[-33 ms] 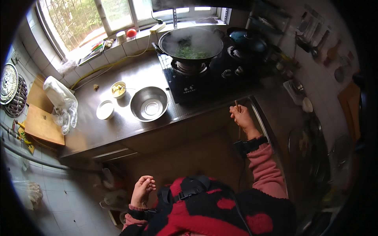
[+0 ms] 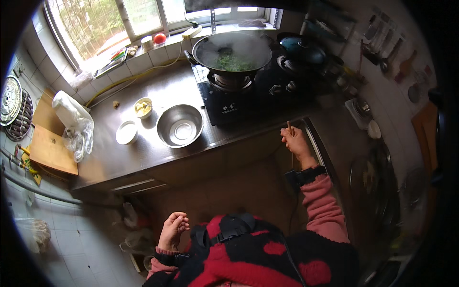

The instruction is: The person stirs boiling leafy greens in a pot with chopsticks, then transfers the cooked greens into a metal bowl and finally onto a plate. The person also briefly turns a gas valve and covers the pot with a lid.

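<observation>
My right hand [image 2: 295,141] is closed around thin brown wooden chopsticks [image 2: 289,126], held upright in front of the counter edge, to the right and below the stove. My left hand [image 2: 174,228] hangs low in front of my body, fingers curled in against the thumb, with nothing seen in it. On the lit burner side of the black gas stove [image 2: 227,107] stands a dark wok [image 2: 198,60]. Chopped green leaves [image 2: 233,62] lie in it under rising steam. Neither hand touches the wok.
A steel basin [image 2: 165,131], a white bowl [image 2: 126,133] and a small bowl of yellowish pieces [image 2: 143,108] stand on the metal counter [image 2: 107,155]. A lidded pot [image 2: 302,48] sits at the stove's right. Cutting boards [image 2: 52,152] and a plastic bag [image 2: 79,129] are at left; utensils hang right.
</observation>
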Action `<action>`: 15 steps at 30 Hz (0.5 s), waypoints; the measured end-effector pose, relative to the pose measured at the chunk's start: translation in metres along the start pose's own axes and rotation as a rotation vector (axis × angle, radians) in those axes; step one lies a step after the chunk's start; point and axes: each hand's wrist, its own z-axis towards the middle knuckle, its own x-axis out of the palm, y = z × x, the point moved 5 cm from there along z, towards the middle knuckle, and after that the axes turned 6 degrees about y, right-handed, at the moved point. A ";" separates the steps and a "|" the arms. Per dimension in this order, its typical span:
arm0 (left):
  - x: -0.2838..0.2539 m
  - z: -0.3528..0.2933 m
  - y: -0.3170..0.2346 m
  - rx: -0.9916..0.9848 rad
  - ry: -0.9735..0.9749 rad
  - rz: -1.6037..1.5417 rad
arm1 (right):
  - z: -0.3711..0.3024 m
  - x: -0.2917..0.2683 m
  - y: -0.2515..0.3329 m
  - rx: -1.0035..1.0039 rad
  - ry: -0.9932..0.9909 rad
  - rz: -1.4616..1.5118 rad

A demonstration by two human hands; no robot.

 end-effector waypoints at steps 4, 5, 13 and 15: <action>0.030 0.026 -0.006 -0.020 0.023 0.016 | 0.042 -0.026 -0.007 -0.065 -0.064 -0.198; 0.034 0.034 -0.009 -0.020 0.030 0.007 | 0.052 -0.029 -0.003 -0.157 -0.069 -0.261; 0.053 0.120 -0.046 0.088 0.019 -0.048 | 0.149 -0.051 0.024 -0.307 -0.111 -0.768; 0.053 0.139 -0.057 0.128 -0.044 -0.084 | 0.177 -0.049 0.025 -0.318 -0.083 -0.870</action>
